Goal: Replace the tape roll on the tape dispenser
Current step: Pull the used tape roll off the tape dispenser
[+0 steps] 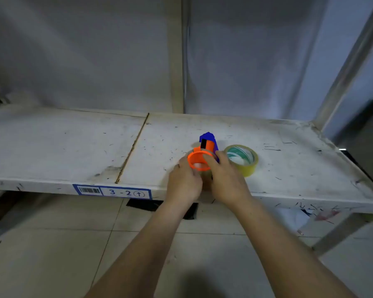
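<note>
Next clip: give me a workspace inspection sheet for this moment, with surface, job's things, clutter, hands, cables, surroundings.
Surface: white metal shelf, scuffed and scratched, with a seam across it.
Job's things: orange and blue tape dispenser held over the shelf's front edge; yellowish tape roll lying on the shelf just to its right.
Clutter: nothing seen.
Hands: left hand and right hand both grip the tape dispenser.
Cables: nothing seen.
Surroundings: barcode label reading 3-2 on the shelf edge; pale tiled floor below; grey wall panels behind.
</note>
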Action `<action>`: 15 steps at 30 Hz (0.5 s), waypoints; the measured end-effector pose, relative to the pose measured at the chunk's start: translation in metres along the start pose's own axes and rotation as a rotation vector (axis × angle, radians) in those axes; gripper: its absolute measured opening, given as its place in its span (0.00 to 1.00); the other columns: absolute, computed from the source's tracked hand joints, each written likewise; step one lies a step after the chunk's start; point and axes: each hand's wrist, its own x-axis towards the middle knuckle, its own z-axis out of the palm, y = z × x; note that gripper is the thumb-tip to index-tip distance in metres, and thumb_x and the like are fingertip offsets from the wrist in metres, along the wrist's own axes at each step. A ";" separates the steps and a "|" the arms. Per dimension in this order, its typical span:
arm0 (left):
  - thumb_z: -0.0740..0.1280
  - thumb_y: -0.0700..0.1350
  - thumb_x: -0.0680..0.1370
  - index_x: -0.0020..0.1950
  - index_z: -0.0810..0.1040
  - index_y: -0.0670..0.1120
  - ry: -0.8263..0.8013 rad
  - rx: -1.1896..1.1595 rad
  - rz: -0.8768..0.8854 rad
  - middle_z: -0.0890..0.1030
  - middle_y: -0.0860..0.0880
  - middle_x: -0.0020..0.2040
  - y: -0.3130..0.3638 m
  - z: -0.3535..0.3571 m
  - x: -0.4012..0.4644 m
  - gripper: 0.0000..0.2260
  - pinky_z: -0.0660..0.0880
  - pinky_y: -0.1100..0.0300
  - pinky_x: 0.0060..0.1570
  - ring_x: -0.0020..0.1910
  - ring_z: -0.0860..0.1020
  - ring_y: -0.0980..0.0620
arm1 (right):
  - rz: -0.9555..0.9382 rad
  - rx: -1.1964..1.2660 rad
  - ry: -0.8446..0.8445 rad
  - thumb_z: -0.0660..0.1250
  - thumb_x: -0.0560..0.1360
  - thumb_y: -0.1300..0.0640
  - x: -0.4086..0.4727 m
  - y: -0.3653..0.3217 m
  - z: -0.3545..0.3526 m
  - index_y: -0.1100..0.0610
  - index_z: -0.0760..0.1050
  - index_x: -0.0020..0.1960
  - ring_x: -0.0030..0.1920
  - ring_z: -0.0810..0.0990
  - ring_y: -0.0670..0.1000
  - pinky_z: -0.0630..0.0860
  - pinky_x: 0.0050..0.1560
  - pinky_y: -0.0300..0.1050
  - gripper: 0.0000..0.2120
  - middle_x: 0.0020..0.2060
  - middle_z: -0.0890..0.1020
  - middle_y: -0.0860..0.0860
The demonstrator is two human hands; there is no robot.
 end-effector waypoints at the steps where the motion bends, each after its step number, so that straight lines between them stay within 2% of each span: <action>1: 0.57 0.48 0.80 0.72 0.64 0.49 0.004 -0.040 -0.007 0.75 0.46 0.64 -0.003 0.002 0.002 0.20 0.72 0.54 0.55 0.59 0.75 0.46 | -0.001 -0.012 0.016 0.61 0.74 0.60 0.002 0.000 0.002 0.48 0.64 0.69 0.55 0.74 0.60 0.75 0.47 0.50 0.25 0.66 0.67 0.56; 4: 0.57 0.49 0.81 0.73 0.63 0.52 0.000 -0.188 -0.048 0.74 0.49 0.66 -0.006 0.003 0.005 0.20 0.68 0.60 0.54 0.60 0.74 0.50 | -0.026 -0.086 0.054 0.63 0.76 0.53 0.008 0.000 0.009 0.49 0.71 0.64 0.59 0.73 0.60 0.75 0.52 0.50 0.17 0.68 0.69 0.54; 6: 0.57 0.49 0.81 0.71 0.64 0.50 -0.006 -0.266 -0.080 0.74 0.52 0.62 -0.001 0.001 0.008 0.19 0.66 0.62 0.50 0.55 0.72 0.54 | -0.039 -0.109 0.049 0.65 0.74 0.55 0.013 0.000 0.011 0.50 0.75 0.61 0.59 0.74 0.62 0.75 0.52 0.50 0.15 0.66 0.72 0.56; 8: 0.57 0.48 0.81 0.73 0.62 0.47 0.004 -0.333 -0.128 0.72 0.52 0.61 0.004 -0.005 0.012 0.20 0.66 0.64 0.48 0.56 0.71 0.54 | -0.050 -0.078 0.075 0.66 0.72 0.59 0.016 0.000 0.007 0.52 0.78 0.59 0.55 0.77 0.64 0.76 0.50 0.51 0.15 0.63 0.75 0.59; 10: 0.58 0.50 0.80 0.74 0.60 0.46 0.034 -0.440 -0.222 0.70 0.48 0.68 0.001 -0.007 0.016 0.24 0.67 0.60 0.55 0.64 0.71 0.49 | -0.054 -0.014 0.110 0.68 0.69 0.63 0.013 -0.001 0.004 0.55 0.80 0.56 0.51 0.79 0.65 0.78 0.47 0.52 0.15 0.60 0.78 0.61; 11: 0.60 0.53 0.78 0.74 0.60 0.47 0.036 -0.531 -0.293 0.71 0.46 0.69 -0.003 -0.007 0.018 0.26 0.68 0.57 0.56 0.64 0.71 0.48 | -0.055 0.012 0.127 0.69 0.68 0.63 0.012 -0.002 0.002 0.57 0.81 0.54 0.51 0.79 0.65 0.77 0.46 0.51 0.14 0.59 0.78 0.61; 13: 0.64 0.62 0.71 0.71 0.66 0.46 -0.015 -0.757 -0.407 0.76 0.45 0.65 -0.004 -0.013 0.017 0.32 0.73 0.53 0.58 0.60 0.76 0.47 | -0.051 0.063 0.155 0.71 0.69 0.59 0.009 -0.007 -0.002 0.58 0.81 0.52 0.52 0.79 0.62 0.76 0.46 0.49 0.12 0.60 0.78 0.59; 15: 0.67 0.62 0.70 0.66 0.71 0.46 -0.077 -0.940 -0.433 0.80 0.45 0.60 -0.006 -0.020 0.016 0.31 0.74 0.47 0.60 0.57 0.80 0.47 | -0.060 0.111 0.194 0.73 0.69 0.56 0.006 -0.011 -0.003 0.57 0.81 0.53 0.54 0.79 0.61 0.76 0.46 0.49 0.12 0.60 0.78 0.58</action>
